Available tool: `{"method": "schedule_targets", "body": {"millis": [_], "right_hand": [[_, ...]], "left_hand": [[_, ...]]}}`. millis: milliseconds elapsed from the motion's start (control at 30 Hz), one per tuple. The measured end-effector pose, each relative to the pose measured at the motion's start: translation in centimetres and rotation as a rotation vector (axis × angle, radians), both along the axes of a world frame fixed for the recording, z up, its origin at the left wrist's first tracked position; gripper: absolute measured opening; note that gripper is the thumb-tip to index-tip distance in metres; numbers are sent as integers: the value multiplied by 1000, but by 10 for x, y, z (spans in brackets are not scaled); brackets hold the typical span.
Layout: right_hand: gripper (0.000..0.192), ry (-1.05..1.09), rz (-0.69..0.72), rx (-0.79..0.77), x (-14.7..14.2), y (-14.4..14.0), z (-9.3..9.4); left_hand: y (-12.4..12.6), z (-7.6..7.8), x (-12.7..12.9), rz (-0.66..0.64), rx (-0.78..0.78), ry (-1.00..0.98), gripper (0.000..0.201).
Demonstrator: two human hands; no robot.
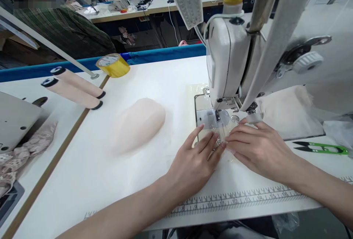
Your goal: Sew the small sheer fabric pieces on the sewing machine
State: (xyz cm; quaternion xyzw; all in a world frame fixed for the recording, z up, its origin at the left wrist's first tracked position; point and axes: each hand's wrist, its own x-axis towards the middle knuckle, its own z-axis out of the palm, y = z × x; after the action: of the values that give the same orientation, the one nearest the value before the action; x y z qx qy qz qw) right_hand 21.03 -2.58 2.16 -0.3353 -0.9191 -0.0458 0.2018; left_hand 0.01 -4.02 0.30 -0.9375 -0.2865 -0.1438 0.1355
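Observation:
My left hand lies open, fingers spread, at the front of the metal needle plate. My right hand is just to the right, its fingers stretched out and close together. Its tips reach toward the sewing machine's presser foot, with a small whitish piece at the raised finger. A narrow, see-through strip seems to run from the foot toward my fingertips; whether they press on it I cannot tell. Left of my hands rests a pale pink moulded cup.
Green thread snips and pale fabric lie on the right. Yellow tape, two pink thread spools and lace fabric are at left. A ruler marks the front edge. A person sits beyond.

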Motion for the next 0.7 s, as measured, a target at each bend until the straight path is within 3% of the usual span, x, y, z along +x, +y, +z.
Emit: {"method": "schedule_targets", "body": {"millis": [700], "right_hand": [[22, 61, -105, 184, -1, 27, -19]], "left_hand": [[40, -9, -1, 70, -47, -46, 39]]}}
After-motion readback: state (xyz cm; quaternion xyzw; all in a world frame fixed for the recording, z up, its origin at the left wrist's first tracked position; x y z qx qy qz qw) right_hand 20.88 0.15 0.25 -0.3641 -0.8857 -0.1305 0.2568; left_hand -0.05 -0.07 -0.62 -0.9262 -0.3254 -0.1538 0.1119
